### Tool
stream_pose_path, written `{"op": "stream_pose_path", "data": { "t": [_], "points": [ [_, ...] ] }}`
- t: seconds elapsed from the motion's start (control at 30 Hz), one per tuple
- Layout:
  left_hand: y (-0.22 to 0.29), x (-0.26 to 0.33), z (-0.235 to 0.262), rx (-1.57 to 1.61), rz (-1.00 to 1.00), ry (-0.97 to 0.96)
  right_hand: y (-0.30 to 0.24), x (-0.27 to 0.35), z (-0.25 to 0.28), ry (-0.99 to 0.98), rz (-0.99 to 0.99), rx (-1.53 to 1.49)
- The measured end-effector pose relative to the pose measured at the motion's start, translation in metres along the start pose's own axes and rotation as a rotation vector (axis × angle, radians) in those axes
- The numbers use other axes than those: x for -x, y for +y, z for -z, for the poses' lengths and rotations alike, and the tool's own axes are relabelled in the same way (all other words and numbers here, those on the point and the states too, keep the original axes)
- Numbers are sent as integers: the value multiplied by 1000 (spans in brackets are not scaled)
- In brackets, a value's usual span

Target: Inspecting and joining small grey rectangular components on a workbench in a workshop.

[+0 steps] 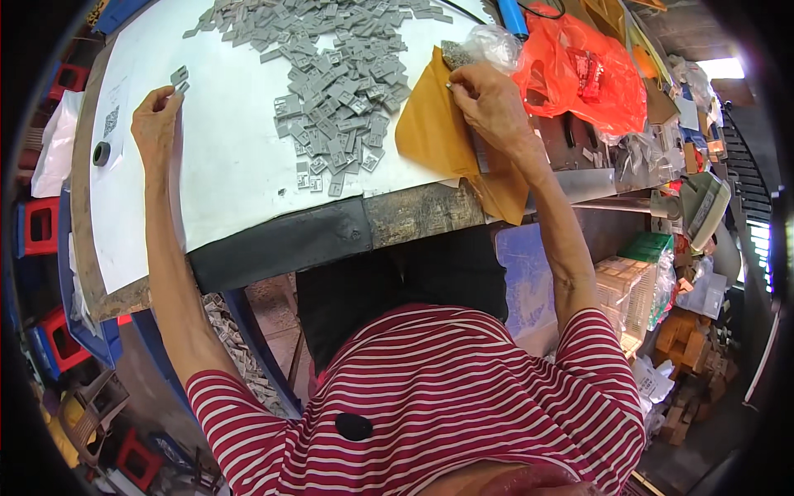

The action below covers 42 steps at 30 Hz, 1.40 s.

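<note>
Left hand (155,122): fingers pinched on small grey pieces (179,78), over white table (231,157). Right hand (490,101): fingertips closed on grey stack (456,54) above yellow envelope (434,128). Grey pile (339,74) between.

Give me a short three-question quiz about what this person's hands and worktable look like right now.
1. True or false: the left hand holds a small grey piece away from the pile of grey pieces.
2. What does the right hand rest on?
A. the black tape roll
B. the yellow-brown paper
C. the orange plastic bag
3. Fill in: the grey pieces lie on a ____ sheet covering the table.

Key
1. True
2. B
3. white
</note>
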<state>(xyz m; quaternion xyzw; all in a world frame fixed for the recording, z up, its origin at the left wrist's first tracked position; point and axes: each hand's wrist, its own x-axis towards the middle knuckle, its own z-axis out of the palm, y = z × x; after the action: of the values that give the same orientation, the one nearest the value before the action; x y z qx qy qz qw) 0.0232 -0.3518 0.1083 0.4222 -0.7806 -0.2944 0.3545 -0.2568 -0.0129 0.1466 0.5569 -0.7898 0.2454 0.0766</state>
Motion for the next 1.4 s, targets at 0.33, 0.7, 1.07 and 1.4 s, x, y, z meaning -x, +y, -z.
{"op": "stream_pose_path", "data": {
  "t": [0.33,0.7,1.07,1.4],
  "points": [
    [-8,4,9,-31,-80,28,-4,-7,-12,-55,61,222],
    [8,28,16,111,-54,96,-5,-8,-17,-77,94,299],
    [89,82,-11,122,-227,-288,-13,-8,-6,57,121,49],
    [94,94,-37,-81,-536,-341,-31,3,16,-164,-613,-1175]
  ]
}}
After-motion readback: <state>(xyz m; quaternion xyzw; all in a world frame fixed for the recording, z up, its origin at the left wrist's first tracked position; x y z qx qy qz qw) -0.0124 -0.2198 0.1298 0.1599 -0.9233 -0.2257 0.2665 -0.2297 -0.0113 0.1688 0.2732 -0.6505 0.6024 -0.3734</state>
